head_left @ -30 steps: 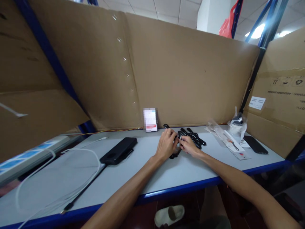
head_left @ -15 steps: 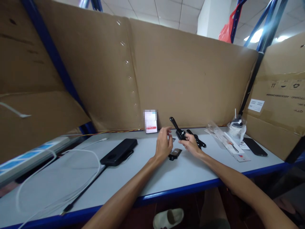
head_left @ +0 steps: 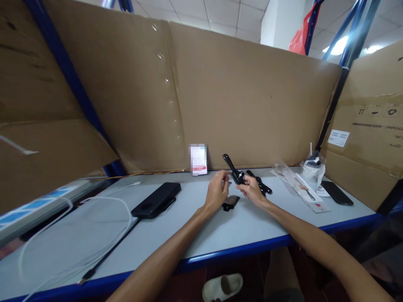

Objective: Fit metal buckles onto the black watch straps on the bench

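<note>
My right hand (head_left: 250,190) grips a black spokeshave (head_left: 238,176), holding it tilted above the table with one long handle pointing up and to the left. Close to the left of its body is my left hand (head_left: 218,187), fingers curled and their tips drawn together; whatever they pinch, if anything, is too small to make out. A flat greyish metal piece with a black part (head_left: 231,202) lies on the table below and between the hands. Behind my right hand rests another black handled tool (head_left: 260,183), partly hidden.
A lit phone (head_left: 199,160) leans against the cardboard wall at the back. Left are a black power bank (head_left: 156,200), white cables (head_left: 128,209) and a power strip (head_left: 47,201). Right are plastic packaging (head_left: 304,191), a bagged cup (head_left: 311,167) and a dark phone (head_left: 337,193).
My left fingertips have drawn together and come slightly closer to the spokeshave's body. My right hand keeps its hold, almost unmoved. The view has shifted very slightly.
</note>
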`<state>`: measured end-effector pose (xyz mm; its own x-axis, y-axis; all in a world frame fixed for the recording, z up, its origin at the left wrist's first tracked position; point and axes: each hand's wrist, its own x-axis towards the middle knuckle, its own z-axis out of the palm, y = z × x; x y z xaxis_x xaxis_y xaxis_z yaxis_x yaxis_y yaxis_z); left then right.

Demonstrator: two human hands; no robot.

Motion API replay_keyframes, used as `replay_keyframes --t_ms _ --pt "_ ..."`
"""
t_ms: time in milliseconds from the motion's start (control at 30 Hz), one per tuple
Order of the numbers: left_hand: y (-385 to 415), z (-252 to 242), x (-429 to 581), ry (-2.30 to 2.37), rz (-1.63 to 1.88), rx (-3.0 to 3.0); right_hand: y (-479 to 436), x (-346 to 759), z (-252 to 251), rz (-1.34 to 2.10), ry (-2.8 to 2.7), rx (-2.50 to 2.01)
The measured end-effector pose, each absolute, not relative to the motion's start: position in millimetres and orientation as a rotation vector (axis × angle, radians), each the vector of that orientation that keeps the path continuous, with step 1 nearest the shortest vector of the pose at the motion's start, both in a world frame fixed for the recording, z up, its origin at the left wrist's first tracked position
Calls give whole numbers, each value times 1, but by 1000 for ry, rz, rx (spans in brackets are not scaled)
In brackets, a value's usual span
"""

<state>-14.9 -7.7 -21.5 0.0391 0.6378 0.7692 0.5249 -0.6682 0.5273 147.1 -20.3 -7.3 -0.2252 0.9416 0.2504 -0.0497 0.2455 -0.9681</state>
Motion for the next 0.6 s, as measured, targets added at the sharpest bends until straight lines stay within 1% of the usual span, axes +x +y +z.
replay_keyframes --t_ms 133,300,600 --pt "-9 -16 -12 1187 1643 1932 -22 147 -7 1211 -1509 -870" --pt "-3 -20 -9 1190 1466 1700 -21 145 -13 1195 -1649 -873" --pt "0 -23 -11 1132 1368 1638 -18 145 -17 1181 -1698 -896"
